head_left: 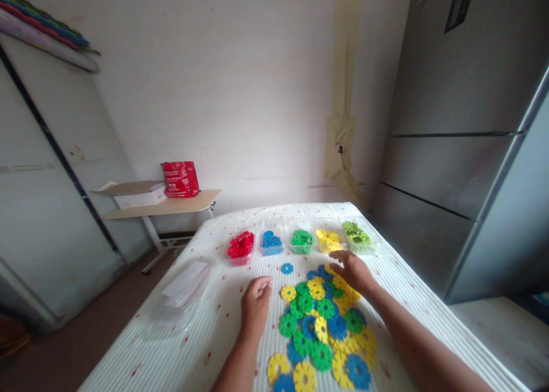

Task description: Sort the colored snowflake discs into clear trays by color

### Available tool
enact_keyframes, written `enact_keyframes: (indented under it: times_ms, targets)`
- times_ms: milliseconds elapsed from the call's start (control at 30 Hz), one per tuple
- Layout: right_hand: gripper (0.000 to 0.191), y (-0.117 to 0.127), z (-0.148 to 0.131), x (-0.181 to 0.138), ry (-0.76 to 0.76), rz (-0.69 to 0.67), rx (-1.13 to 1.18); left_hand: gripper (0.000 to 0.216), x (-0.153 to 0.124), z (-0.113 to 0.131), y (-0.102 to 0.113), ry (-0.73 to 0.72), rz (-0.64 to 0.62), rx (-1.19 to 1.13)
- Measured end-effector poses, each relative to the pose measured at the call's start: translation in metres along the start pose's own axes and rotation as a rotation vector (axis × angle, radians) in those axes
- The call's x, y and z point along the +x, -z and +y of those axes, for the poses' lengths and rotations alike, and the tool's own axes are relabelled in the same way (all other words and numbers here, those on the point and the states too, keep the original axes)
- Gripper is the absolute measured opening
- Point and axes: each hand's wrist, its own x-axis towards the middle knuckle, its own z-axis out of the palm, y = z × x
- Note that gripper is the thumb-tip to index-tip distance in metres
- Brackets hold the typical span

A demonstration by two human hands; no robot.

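Observation:
My left hand [256, 302] is over the tablecloth, left of the pile, with its fingers curled in against the thumb; whatever they may hold is hidden. My right hand [355, 271] reaches over the far right end of the pile, fingers apart and extended, holding nothing visible. Below and between the hands spreads a loose pile of notched plastic discs [322, 356] in green, yellow and blue. A single yellow disc [289, 293] lies at the pile's left edge, and a lone blue disc [287, 268] sits farther back. Just beyond my right fingertips is a clear tub of yellow pieces [329, 236].
Along the back stand more clear tubs: red pieces [241, 245], blue pieces [271, 240], green pieces [302, 239] and light-green pieces [355, 234]. Clear plastic packaging [180, 295] lies at left. A side table [189, 205] holds a red bag [180, 179]. A refrigerator [446, 169] stands at right.

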Motion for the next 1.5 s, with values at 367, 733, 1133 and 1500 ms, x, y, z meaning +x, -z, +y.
enact_keyframes:
  times_ms: [367,733,1133,1500]
  targets:
    - [0.034,-0.009,0.004,0.003,-0.095,-0.045,0.083,0.025,0.0,0.005,0.001,0.005,-0.002,-0.006]
    - [0.035,-0.019,0.012,-0.001,-0.08,-0.081,0.079,0.026,0.001,0.001,0.0,0.002,-0.003,-0.004]
    - [0.029,0.021,0.004,-0.004,-0.041,-0.24,0.073,0.027,0.001,-0.001,0.001,0.017,-0.031,-0.003]
    - [0.037,0.013,-0.011,-0.007,-0.072,-0.337,-0.11,0.029,0.002,0.001,0.001,0.025,-0.032,-0.002]
